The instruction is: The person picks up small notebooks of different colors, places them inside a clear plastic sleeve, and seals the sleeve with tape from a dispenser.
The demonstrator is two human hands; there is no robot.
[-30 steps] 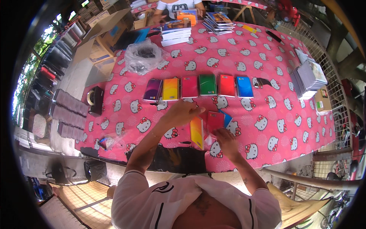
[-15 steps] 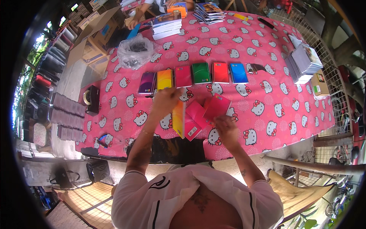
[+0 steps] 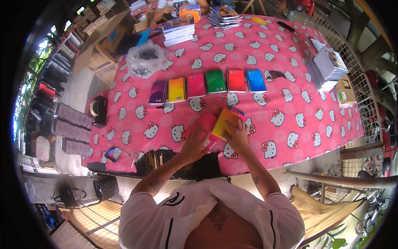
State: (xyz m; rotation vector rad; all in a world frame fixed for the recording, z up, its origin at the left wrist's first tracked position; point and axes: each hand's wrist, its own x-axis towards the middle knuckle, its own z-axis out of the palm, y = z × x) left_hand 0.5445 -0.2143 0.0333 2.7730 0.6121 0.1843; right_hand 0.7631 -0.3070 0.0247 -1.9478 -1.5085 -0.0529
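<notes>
My left hand [image 3: 195,143] grips a pink spiral notebook [image 3: 207,120], which its fingers partly cover. Beside it, my right hand [image 3: 238,135] holds a yellow spiral notebook [image 3: 224,121], tilted over the pink one's right side. A blue edge [image 3: 237,111] pokes out behind the yellow cover; the rest of it is hidden. Beyond my hands runs a row of small spiral notebooks: purple [image 3: 158,92], yellow [image 3: 176,91], pink [image 3: 196,85], green [image 3: 216,81], red [image 3: 236,81] and blue [image 3: 256,81].
The pink patterned tablecloth [image 3: 286,141] bears a plastic bag [image 3: 145,60], a tape dispenser [image 3: 98,111] and book stacks [image 3: 179,31] at the back. More books [image 3: 327,68] and a small box [image 3: 346,90] stand at right. A co-worker's hand [image 3: 168,10] shows at the far edge.
My left hand has left the upright yellow notebook and come down onto the pink one. My right hand now holds a yellow notebook, tilted right. The co-worker's arm has drawn back.
</notes>
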